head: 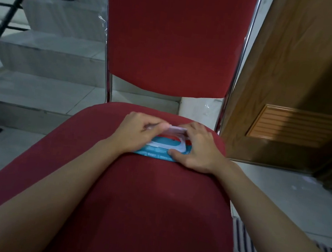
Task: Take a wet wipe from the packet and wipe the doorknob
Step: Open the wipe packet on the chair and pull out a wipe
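Packet (pixel 158 153) of wet wipes, flat and soft, is blue-turquoise with some red print near the top and a white plastic lid frame (pixel 176 146) on its upper face. The white lid flap (pixel 178 130) stands lifted at the 12 o'clock side of the packet. The packet lies on the red seat (pixel 152 197) of a chair, toward the back of the seat, close under the red backrest (pixel 176 37).

The left hand (pixel 136 134) covers the packet from 9 o'clock; its fingers are curled together, and the fingertips (pixel 164 127) pinch at the left end of the lifted flap. The right hand (pixel 198 148) sits on the packet from 3 o'clock; its thumb (pixel 175 153) presses flat on the blue front part, and the other fingers are bent over the right end of the flap. If a wipe is already between the fingers, I cannot tell.

The near edge of the packet at 6 o'clock is free, with much bare seat before it. At 3 o'clock of the chair stands a brown wooden door (pixel 300 79) with a vent panel (pixel 299 126); at 9 o'clock are grey steps (pixel 43 64).
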### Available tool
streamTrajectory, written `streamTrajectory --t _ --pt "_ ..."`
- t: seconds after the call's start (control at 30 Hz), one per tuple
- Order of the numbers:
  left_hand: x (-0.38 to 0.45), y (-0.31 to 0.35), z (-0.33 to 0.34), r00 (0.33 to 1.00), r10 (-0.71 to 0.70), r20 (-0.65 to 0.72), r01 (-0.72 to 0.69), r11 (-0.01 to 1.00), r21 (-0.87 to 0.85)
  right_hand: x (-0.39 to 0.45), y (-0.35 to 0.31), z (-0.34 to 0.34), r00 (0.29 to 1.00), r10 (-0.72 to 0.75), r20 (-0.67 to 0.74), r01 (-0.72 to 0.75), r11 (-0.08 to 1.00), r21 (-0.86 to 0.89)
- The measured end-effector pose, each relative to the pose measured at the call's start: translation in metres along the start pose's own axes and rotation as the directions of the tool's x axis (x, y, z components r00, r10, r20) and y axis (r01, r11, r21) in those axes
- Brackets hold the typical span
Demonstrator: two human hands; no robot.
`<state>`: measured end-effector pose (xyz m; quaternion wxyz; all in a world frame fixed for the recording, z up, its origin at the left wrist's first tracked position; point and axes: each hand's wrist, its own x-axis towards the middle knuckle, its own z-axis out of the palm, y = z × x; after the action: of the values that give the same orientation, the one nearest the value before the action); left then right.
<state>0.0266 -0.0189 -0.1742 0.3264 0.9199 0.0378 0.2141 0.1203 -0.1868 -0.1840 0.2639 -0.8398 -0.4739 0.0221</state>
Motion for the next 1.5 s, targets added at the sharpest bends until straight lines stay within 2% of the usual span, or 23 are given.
streamTrajectory --t 0.1,0.2,0.27,0.33,0.4,0.5,0.6,0.7,0.83,0.93,1.07,1.33,1.5 --pt "0.010 0.001 0.005 0.988 -0.111 -0.107 0.105 0.993 -0.060 -0.001 0.002 0.000 0.999 0.018 -0.047 -0.011 0.990 0.143" --pt "0.011 -0.003 0.009 0.940 -0.281 -0.195 0.223 0.936 -0.271 -0.003 0.005 0.002 0.995 0.033 -0.093 -0.010 0.970 0.242" --pt "0.009 -0.006 0.008 0.920 -0.306 -0.245 0.226 0.924 -0.307 -0.004 0.006 0.002 0.995 0.029 -0.093 -0.004 0.965 0.261" --pt "0.009 -0.010 0.005 0.919 -0.265 -0.292 0.196 0.950 -0.245 -0.002 0.006 0.001 0.997 0.017 -0.077 0.004 0.965 0.263" --pt "0.009 -0.010 0.006 0.937 -0.218 -0.273 0.173 0.969 -0.179 0.002 0.006 -0.002 0.998 0.038 -0.044 -0.024 0.961 0.274" --pt "0.008 -0.010 0.007 0.958 -0.210 -0.195 0.170 0.964 -0.206 0.007 0.002 -0.003 0.992 0.113 -0.054 -0.088 0.935 0.343" --pt "0.006 -0.012 0.006 0.989 -0.134 -0.060 0.123 0.979 -0.164 0.006 -0.001 -0.003 0.990 0.124 -0.073 -0.092 0.935 0.343" --pt "0.005 -0.008 0.005 0.994 -0.105 0.034 0.109 0.987 -0.121 0.004 -0.002 -0.006 0.989 0.141 -0.031 -0.119 0.917 0.380" --pt "0.007 -0.005 0.005 0.991 -0.115 0.062 0.121 0.987 -0.107 0.005 -0.005 -0.012 0.989 0.147 0.030 -0.148 0.924 0.353" --pt "0.008 -0.004 0.005 0.992 -0.113 0.063 0.116 0.992 -0.052 0.006 -0.011 -0.011 0.990 0.139 -0.019 -0.128 0.950 0.285" --pt "0.008 -0.004 0.004 0.992 -0.106 0.073 0.109 0.994 -0.033 0.009 -0.015 -0.003 0.978 0.202 -0.041 -0.188 0.955 0.231" --pt "0.006 -0.004 -0.005 0.971 -0.123 0.206 0.155 0.977 -0.146 0.019 -0.020 0.003 0.957 0.286 -0.045 -0.261 0.921 0.289" --pt "0.005 -0.008 -0.004 0.994 -0.088 0.071 0.099 0.980 -0.170 0.022 -0.021 0.005 0.955 0.296 -0.034 -0.267 0.902 0.339"
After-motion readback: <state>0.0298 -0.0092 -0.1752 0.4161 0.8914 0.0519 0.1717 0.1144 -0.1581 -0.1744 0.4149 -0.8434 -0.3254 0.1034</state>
